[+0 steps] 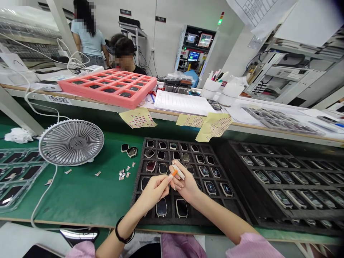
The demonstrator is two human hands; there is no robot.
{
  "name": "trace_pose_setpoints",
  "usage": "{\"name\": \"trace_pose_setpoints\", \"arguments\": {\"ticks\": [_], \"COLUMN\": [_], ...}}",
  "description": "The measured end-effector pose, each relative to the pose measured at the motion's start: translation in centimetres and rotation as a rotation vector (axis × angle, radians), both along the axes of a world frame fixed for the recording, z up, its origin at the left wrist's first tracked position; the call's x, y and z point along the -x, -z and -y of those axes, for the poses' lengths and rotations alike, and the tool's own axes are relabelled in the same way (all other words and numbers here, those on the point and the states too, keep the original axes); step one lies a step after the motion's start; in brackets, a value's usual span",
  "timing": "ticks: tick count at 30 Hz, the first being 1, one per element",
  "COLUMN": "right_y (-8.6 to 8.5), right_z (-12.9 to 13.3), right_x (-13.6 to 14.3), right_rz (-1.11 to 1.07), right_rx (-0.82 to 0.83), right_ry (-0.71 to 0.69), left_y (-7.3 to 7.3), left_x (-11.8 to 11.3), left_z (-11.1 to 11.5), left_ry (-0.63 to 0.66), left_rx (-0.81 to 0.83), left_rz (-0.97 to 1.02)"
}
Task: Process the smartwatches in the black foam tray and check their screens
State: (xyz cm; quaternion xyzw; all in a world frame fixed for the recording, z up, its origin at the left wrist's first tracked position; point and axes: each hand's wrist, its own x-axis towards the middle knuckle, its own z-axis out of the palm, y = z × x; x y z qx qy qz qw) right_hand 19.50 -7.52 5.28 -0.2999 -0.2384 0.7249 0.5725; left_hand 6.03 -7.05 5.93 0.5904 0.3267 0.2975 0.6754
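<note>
Over the middle of a black foam tray (pixel 233 206), my two hands meet. My right hand (pixel 186 184) is closed round a small pale watch body (pixel 179 172), seen nearly edge-on and partly covered by the fingers. The thumb and forefinger of my left hand (pixel 158 190) pinch a small orange strip (pixel 174 172) against the watch body; I cannot tell whether the two are joined. Square smartwatch bodies without straps (pixel 182 208) fill many of the tray's compartments, some with lit faces (pixel 210 187). My hands hide several compartments.
Left of the tray, two loose watch bodies (pixel 132 151) and small scraps (pixel 122 175) lie on the green mat (pixel 88 197), near a round fan (pixel 72 142). Another filled black tray (pixel 292 179) stands right. A pink foam tray (pixel 107 94) sits on the shelf; people are behind it.
</note>
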Motion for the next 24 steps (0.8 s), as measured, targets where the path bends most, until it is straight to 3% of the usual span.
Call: {"name": "trace_pose_setpoints", "arguments": {"ticks": [14, 24], "right_y": [-0.86, -0.82], "right_z": [0.2, 0.54], "right_x": [-0.35, -0.35], "right_rz": [0.069, 0.186], "right_rx": [-0.103, -0.158], "right_ry": [0.029, 0.082], "left_y": [0.07, -0.13], "left_x": [0.17, 0.64], "left_z": [0.43, 0.23], "left_ry": [0.031, 0.015], "left_rx": [0.019, -0.086], "left_rz": [0.011, -0.025]}}
